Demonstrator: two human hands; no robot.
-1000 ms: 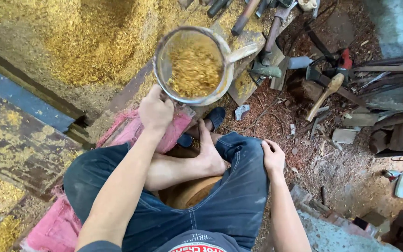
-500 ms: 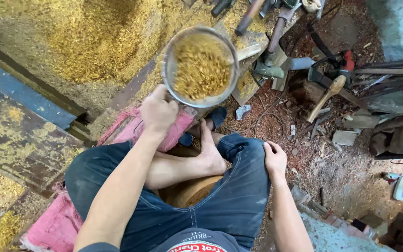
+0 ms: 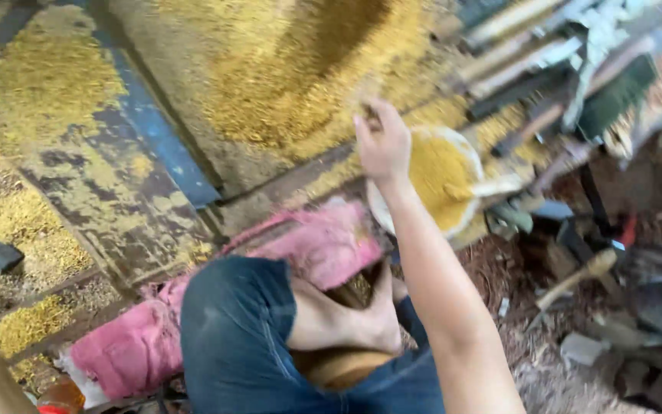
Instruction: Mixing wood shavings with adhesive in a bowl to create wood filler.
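My right hand (image 3: 382, 144) sits at the rim of the bowl (image 3: 377, 215), already heaped with sawdust (image 3: 442, 180), fingers curled together, grip lost in blur.

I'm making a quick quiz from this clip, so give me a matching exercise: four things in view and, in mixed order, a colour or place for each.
Things:
1. Bowl
2. Cloth
3. Strip on the floor panel
4. Mallet

Descriptions:
A. Pink, lying crumpled beside the knee
B. Blue, running diagonally
C. Filled with yellow shavings, next to the raised hand
D. Wooden, lying on the reddish debris at right

Pairs: 1-C, 2-A, 3-B, 4-D
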